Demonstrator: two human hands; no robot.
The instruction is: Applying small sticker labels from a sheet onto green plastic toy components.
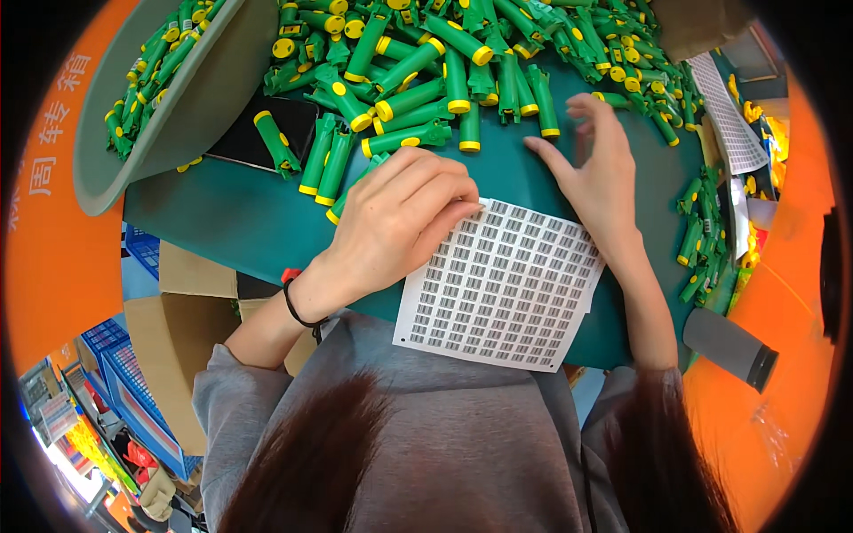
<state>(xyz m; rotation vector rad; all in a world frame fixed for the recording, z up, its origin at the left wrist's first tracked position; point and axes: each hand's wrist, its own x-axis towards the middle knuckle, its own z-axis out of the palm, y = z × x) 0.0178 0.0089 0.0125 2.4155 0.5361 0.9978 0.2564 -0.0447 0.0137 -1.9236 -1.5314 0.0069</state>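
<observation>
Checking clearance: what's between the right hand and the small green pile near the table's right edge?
Head view: just bare teal tabletop between right hand and pile.

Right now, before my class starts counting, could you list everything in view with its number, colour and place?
Tubes: many, green with yellow ends, table top and bin
Near sheet: at least one, white with dark print, front centre
Far sheet: at least one, white with dark print, upper right
Bin: one, grey-green, upper left
Flat device: one, black, beside bin
Table: one, green, centre
Box: at least one, brown, lower left
Crates: several, blue, lower left
Cylinder: one, grey and black, right
Wristband: one, black, left wrist
Shirt: one, grey, bottom
Left hand: one, bare, pinching near sheet's upper edge
Right hand: one, bare, open, above table
</observation>
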